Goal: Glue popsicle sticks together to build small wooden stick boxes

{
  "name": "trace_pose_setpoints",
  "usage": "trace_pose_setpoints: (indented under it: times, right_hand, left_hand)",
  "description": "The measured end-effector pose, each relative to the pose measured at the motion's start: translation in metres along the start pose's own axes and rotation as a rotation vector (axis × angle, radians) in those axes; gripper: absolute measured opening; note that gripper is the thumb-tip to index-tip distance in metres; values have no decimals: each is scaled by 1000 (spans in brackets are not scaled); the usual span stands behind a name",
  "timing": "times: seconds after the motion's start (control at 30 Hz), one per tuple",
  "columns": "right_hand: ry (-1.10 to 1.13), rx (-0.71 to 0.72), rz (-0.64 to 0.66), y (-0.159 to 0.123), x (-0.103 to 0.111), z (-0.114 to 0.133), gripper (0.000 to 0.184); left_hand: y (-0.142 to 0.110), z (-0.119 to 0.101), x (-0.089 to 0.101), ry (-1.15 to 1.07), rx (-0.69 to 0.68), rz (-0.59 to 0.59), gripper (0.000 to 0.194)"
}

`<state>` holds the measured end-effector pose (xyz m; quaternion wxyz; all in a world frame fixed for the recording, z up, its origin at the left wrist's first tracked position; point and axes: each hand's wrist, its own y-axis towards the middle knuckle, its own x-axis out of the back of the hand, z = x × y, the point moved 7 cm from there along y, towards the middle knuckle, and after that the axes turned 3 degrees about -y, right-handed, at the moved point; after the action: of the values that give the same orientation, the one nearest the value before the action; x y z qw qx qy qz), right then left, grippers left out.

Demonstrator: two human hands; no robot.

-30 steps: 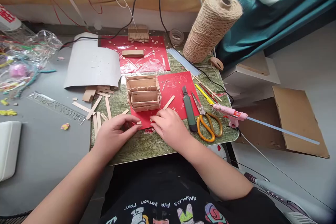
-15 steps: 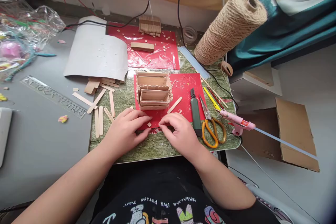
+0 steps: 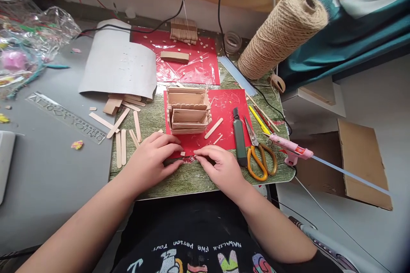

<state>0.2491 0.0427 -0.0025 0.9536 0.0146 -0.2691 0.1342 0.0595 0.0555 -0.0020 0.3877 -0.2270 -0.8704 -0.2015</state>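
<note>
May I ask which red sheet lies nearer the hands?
The front red sheet, partly under the craft-stick box; the back red sheet lies beyond that box.

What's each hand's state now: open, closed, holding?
Left hand: fingers curled at small wood piece; grip unclear.
Right hand: fingers nearly closed; can't tell if holding anything.

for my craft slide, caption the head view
Hands beside a craft-stick box on red card, near scissors and a pink glue gun.
</note>
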Motion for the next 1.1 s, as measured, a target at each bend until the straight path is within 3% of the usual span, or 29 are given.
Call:
trace_pose_setpoints:
  times: [0.13, 0.43, 0.67, 1.1]
  right_hand:
    - [30, -72, 26, 2, -10, 0, 10]
    - [-140, 75, 75, 19, -25, 11, 11]
    - [-143, 56, 10, 17, -25, 9, 8]
    - [-176, 125, 77, 17, -27, 4, 14]
  left_hand:
    - [1, -1, 0, 22, 1, -23, 10]
    - [1, 3, -2, 9, 15, -50, 9]
    - [1, 2, -2, -4, 22, -55, 11]
    - [1, 3, -3, -5, 28, -57, 12]
